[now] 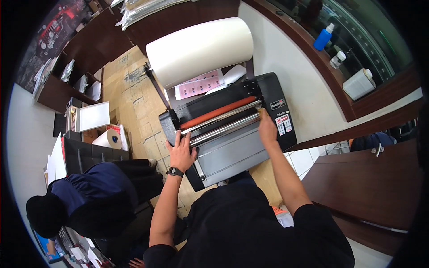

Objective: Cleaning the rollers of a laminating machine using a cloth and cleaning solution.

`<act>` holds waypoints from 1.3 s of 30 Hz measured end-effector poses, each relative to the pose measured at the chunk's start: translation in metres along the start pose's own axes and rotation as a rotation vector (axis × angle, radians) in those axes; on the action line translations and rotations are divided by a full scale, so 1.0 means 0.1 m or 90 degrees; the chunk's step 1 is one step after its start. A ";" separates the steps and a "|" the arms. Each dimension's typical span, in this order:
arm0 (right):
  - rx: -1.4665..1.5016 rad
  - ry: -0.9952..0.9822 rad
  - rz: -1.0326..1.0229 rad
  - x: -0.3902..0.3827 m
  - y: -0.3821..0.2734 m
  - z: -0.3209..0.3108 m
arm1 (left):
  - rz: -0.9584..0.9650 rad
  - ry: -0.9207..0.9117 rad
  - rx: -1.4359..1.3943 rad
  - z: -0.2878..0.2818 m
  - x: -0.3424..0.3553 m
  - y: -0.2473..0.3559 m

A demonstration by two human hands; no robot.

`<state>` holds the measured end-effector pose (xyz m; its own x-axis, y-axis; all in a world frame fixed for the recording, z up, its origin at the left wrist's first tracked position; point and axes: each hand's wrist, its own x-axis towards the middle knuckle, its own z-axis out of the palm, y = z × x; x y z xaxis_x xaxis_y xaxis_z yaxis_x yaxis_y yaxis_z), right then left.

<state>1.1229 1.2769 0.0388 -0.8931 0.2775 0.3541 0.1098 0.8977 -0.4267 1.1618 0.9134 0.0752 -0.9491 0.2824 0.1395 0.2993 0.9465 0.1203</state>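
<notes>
Spreading the left hand [181, 154], fingers apart, at the left ends of the thin rod [223, 116] and thick rod [225, 129]. Wearing a black watch [174, 171] on that wrist. Bending the right hand [268, 129] over the rods' right ends, being unable to tell pinched from loose fingers there. Facing the black machine [273, 85], set beneath both hands, with a grey tray [232, 154] on the near side, a red roller [219, 113] just beyond the rods and a panel [283, 125] beside the right hand. Having a large white roll [201, 51] mounted past the far side, with a pink sheet [201, 85] showing below. Having a spray bottle [322, 39], a jar [338, 59] and a can [359, 85] standing along the ledge [326, 73] at right, and a co-worker [98, 183] in dark clothing at lower left.
</notes>
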 end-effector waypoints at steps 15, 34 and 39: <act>0.139 -0.352 -0.317 -0.95 -1.73 0.61 | -0.032 -0.252 -0.125 -0.53 0.19 -0.06; 0.118 -0.346 -0.229 -0.90 -1.34 0.48 | -0.083 -0.123 0.037 -0.16 0.20 0.14; 0.147 -0.312 -0.397 -1.10 -1.74 0.66 | 0.007 -0.128 -0.118 -0.33 0.04 -0.08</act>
<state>1.1733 1.0678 0.0192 -0.8549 -0.4775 0.2028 -0.5144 0.7298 -0.4504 1.1591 0.9015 0.1069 -0.9405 0.3355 -0.0537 0.3054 0.9038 0.2998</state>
